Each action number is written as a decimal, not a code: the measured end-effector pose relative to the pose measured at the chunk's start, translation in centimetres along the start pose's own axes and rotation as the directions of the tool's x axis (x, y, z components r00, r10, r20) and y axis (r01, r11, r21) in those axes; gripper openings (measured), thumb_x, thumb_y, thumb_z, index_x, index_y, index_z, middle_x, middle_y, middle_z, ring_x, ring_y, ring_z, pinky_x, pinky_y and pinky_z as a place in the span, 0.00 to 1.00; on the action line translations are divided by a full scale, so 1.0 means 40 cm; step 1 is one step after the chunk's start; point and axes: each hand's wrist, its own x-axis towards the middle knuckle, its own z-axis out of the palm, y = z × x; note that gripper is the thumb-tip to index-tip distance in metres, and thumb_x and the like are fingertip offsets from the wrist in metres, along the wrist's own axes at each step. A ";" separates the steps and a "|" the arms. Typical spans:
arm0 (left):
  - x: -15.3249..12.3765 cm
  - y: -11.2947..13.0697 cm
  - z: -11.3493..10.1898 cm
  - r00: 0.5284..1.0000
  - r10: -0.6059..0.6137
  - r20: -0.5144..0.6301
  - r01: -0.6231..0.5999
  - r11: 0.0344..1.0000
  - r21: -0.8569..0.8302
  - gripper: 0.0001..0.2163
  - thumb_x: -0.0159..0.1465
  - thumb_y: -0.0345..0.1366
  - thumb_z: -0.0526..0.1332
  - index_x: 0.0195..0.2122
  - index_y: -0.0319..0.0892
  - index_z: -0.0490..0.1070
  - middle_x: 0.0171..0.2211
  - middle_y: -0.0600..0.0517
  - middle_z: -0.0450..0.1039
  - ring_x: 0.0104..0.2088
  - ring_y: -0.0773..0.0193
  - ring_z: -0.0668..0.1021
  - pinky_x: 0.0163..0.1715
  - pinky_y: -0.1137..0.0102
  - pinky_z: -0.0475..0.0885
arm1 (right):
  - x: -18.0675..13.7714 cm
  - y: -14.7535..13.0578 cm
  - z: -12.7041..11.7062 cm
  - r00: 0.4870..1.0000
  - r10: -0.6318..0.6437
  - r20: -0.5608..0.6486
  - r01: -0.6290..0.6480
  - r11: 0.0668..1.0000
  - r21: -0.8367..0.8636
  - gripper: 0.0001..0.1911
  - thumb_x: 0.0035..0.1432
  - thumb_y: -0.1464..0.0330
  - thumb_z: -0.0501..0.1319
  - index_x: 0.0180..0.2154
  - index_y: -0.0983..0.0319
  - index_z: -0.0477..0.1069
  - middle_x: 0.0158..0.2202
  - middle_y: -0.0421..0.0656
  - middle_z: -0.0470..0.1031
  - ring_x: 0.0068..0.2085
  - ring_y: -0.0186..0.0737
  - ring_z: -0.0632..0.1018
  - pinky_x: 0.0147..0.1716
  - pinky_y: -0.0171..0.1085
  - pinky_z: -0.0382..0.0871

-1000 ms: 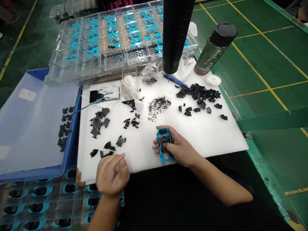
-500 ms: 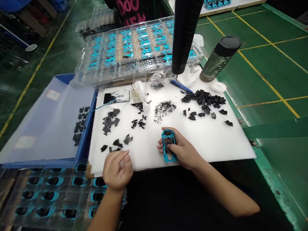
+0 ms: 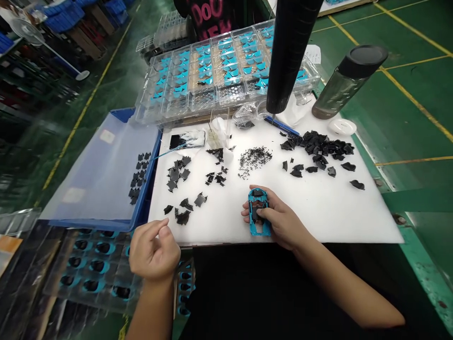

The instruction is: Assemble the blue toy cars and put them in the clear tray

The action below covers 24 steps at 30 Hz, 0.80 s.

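Observation:
My right hand grips a small blue toy-car shell, underside up, resting on the white foam pad; my thumb presses a black insert inside it. My left hand hovers off the pad's front left corner, above a clear tray of blue and black car parts. Its fingers are curled with thumb and forefinger pinched together; whether anything is between them I cannot make out. Black plastic pieces lie on the pad just beyond that hand.
A hanging black power screwdriver points down over the pad's back. A pile of tiny screws, more black pieces, a dark bottle, stacked clear trays and a blue bin surround the pad.
My left hand has drawn back off the pad's front edge and to the left, over the clear tray. My view has swung left. The right hand has kept its hold on the blue shell.

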 end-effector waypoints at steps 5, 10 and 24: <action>-0.004 -0.004 0.002 1.000 0.001 0.021 -0.001 1.000 0.009 0.04 0.60 0.28 0.63 0.35 0.38 0.77 0.29 0.46 0.78 0.30 0.59 0.79 0.27 0.65 0.74 | -0.001 -0.002 -0.002 1.000 0.020 0.005 -0.020 1.000 0.005 0.31 0.54 0.74 0.60 0.59 0.53 0.62 0.41 0.42 0.78 0.44 0.45 0.80 0.48 0.51 0.75; -0.006 -0.005 0.009 1.000 0.003 0.016 -0.003 1.000 0.003 0.04 0.59 0.28 0.63 0.35 0.38 0.77 0.28 0.46 0.77 0.30 0.58 0.79 0.27 0.64 0.74 | -0.003 -0.008 0.006 1.000 0.024 -0.009 -0.024 0.999 0.027 0.33 0.50 0.75 0.60 0.58 0.54 0.62 0.41 0.42 0.78 0.43 0.46 0.81 0.47 0.51 0.75; -0.062 -0.004 0.061 0.991 0.115 0.073 -0.112 0.993 -0.046 0.15 0.56 0.26 0.64 0.45 0.37 0.75 0.36 0.42 0.77 0.37 0.55 0.79 0.36 0.61 0.76 | -0.014 -0.005 0.016 0.996 -0.033 -0.079 0.021 0.988 -0.151 0.29 0.53 0.67 0.68 0.54 0.52 0.60 0.42 0.41 0.75 0.39 0.41 0.80 0.40 0.45 0.77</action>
